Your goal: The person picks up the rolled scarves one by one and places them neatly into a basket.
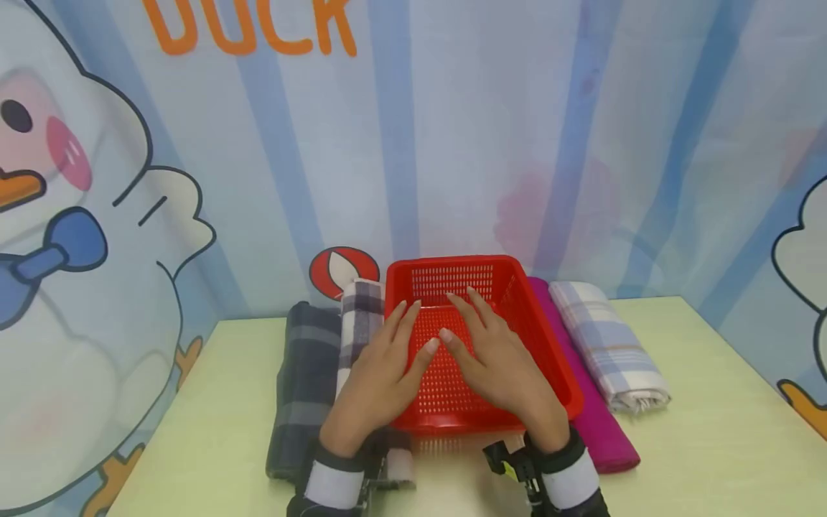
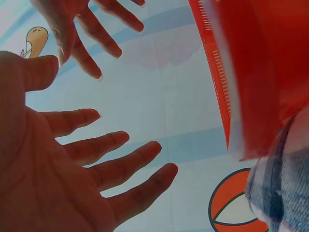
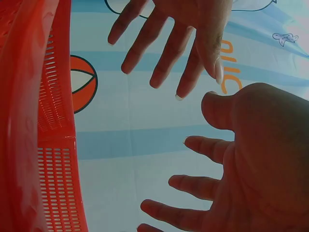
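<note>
The red basket sits mid-surface, between rolled cloths. Both hands hover over it with fingers spread, holding nothing: left hand, right hand. They hide part of the basket's floor. The plaid roll beside it is partly covered by the left forearm.

The head view looks down from above and behind; both wrist views look up, close beneath the palms, sharing the red perforated plastic basket.
</note>
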The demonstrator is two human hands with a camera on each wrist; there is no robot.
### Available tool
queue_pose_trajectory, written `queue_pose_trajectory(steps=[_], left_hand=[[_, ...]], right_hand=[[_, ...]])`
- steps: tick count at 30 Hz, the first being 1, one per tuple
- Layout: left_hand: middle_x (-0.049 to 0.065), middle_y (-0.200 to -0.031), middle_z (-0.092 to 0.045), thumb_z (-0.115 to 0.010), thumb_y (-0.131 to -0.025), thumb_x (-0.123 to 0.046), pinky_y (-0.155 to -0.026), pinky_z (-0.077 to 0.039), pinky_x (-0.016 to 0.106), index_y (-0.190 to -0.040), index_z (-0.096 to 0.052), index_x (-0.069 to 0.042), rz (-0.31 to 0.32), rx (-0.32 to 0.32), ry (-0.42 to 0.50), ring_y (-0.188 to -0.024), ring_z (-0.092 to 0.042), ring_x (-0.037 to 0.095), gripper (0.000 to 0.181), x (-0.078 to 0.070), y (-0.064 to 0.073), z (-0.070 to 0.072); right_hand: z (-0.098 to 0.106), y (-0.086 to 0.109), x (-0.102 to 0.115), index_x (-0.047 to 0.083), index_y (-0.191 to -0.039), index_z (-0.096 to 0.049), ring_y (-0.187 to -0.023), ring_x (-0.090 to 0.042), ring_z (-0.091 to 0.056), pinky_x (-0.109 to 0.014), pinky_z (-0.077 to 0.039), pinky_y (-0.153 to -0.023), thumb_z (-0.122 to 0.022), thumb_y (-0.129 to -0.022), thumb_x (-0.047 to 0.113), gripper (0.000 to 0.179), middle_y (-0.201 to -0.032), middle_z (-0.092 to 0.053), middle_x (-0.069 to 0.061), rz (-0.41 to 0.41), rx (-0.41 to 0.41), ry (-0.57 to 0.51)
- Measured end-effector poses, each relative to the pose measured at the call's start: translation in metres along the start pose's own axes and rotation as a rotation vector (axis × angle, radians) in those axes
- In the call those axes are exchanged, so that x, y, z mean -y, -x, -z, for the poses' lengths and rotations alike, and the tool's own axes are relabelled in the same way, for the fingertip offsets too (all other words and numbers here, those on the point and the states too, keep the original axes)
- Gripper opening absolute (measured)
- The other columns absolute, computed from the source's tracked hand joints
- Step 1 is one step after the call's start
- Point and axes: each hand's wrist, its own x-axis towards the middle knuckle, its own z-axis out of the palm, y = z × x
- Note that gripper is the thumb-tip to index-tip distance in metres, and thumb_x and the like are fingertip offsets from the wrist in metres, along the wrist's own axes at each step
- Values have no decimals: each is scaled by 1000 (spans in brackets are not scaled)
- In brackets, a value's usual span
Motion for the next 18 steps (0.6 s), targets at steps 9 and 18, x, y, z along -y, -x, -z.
queue_pose_trajectory(steps=[9,18], left_hand=[[11,-165,-26,-45,-100,-54,-105,-42,66,-159,-24,-18,10,-15,-3,-147,-37,37,72,5,-2,2],[12,-164,-27,-46,-101,-51,-108,-41,63,-158,-26,-16,1,-27,4,-147,-37,37,70,7,-2,2]], right_hand=[[0,-3,3,22,-158,-26,-146,-48,-31,-72,-32,-108,-49,-101,48,67,-166,-19,-17,0,8,-2],[2,1,2,21,-158,-26,-145,-50,-32,-72,-33,-107,-49,-101,47,67,-166,-19,-17,-12,1,9]])
